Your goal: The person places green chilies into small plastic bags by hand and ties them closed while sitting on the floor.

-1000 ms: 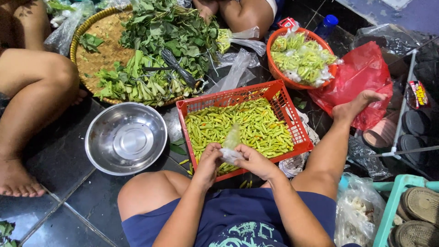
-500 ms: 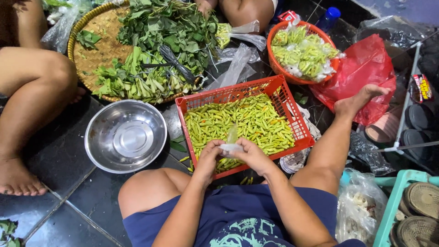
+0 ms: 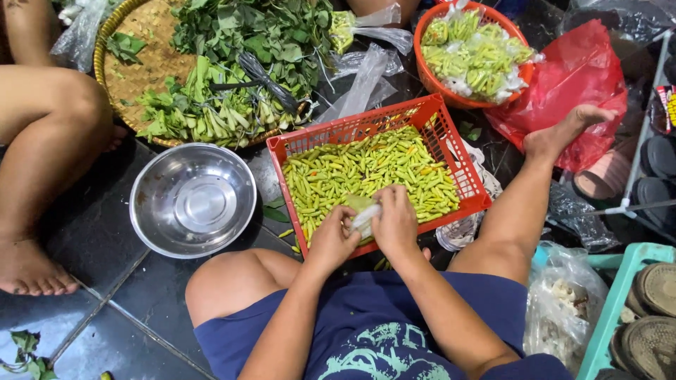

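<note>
Left hand (image 3: 331,239) and right hand (image 3: 396,222) grip small bag (image 3: 364,211) (clear).

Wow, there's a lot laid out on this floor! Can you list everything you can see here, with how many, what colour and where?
crate: one, red plastic, centre, on the floor
chillies: many, green, filling the crate
small bag: one, clear plastic, between both hands
steel bowl: one, silver, left of the crate
woven tray: one, tan, top left
leafy greens: a heap, green, on the woven tray
round basket: one, orange, top right, holding bagged greens
red bag: one, right of the round basket
another person's leg: one, far left
left hand: on the small bag
right hand: on the small bag
</note>
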